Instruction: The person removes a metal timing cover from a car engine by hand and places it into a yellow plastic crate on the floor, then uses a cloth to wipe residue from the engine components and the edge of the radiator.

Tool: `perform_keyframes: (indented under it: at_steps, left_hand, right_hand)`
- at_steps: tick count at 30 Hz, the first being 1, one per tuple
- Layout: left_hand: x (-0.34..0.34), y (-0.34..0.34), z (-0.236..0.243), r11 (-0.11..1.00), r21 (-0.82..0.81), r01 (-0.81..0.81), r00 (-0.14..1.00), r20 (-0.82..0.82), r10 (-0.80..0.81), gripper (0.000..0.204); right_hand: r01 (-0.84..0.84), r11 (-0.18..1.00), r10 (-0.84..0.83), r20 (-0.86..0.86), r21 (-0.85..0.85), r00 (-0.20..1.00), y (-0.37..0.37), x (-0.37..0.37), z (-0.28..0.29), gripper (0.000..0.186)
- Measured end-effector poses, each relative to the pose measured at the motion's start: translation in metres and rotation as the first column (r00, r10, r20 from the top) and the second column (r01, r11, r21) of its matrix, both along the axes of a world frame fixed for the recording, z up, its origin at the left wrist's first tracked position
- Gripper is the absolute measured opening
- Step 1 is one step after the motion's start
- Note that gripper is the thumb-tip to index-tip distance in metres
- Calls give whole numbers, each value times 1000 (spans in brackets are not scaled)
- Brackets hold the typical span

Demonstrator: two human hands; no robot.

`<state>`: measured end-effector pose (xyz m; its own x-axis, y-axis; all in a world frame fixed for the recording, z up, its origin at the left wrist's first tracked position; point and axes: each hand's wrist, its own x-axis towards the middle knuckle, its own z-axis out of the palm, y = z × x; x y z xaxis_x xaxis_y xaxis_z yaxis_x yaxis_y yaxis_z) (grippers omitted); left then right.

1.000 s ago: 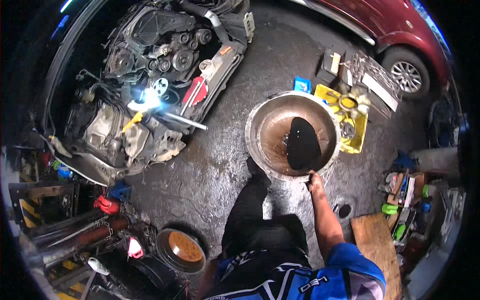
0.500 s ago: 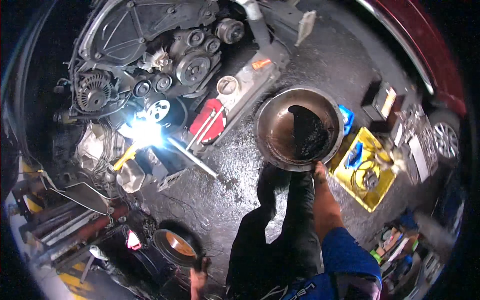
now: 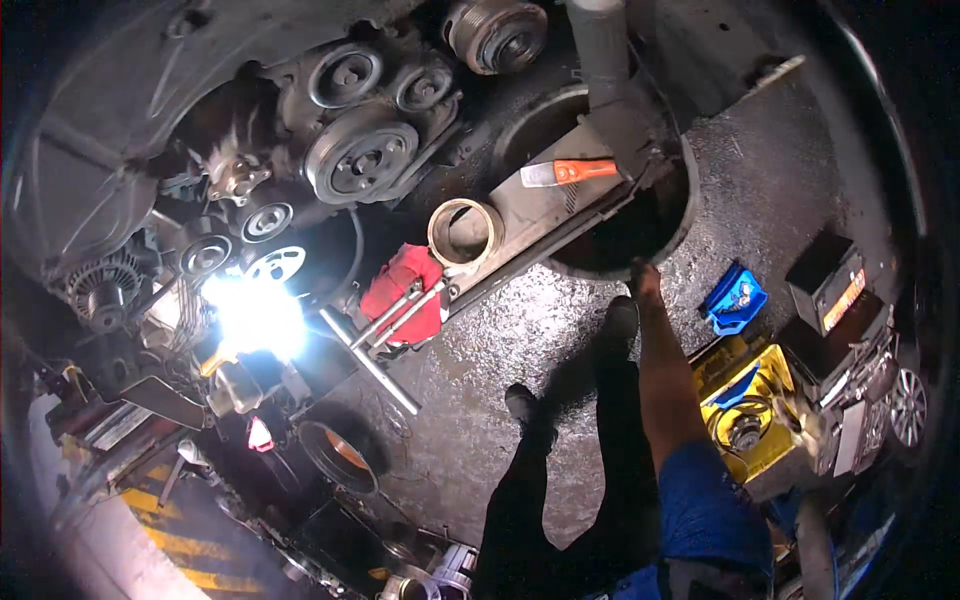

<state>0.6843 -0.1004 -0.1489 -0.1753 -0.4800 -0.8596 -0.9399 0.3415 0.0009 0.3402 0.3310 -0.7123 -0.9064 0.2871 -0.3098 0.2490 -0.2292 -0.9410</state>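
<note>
Your right hand (image 3: 646, 278): closed, fingers curled on the near rim of a wide metal basin (image 3: 690, 200); fingertip detail too dark to read. Your left hand is out of frame, so can't tell if it's open or closed. Basin sits at 11 to 12 o'clock from your right hand, partly covered from above by a metal crossmember (image 3: 540, 218), inside mostly dark. Can't tell if its base touches the floor. On the crossmember, an orange-handled scraper (image 3: 590, 168) lies at 11 o'clock from that hand, a tan ring (image 3: 437, 237) between 9 and 10. Red cloth (image 3: 385, 290) at 9, metal bars across it. Blue tray (image 3: 735, 312) near your hand, between 3 and 4; yellow tray (image 3: 778, 375) at 5.
</note>
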Motion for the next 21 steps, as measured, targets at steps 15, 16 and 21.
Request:
perform_keyframes:
  at_steps: [15, 16, 21]
  left_hand:
    - [-74, 31, -27, 999, -45, 20, 996, 88, -16, 39]
    - [-82, 34, -23, 998, -46, 35, 996, 81, -31, 39]
    - [-124, 42, 10, 987, -47, 157, 987, -24, -158, 40]
  right_hand:
    - [182, 906, -40, 349, -383, 936, -52, -174, -13, 28]
    - [63, 975, 12, 335, -213, 942, -51, -158, -7, 28]
    - [-520, 702, 310, 449, 487, 838, -6, -42, 66, 30]
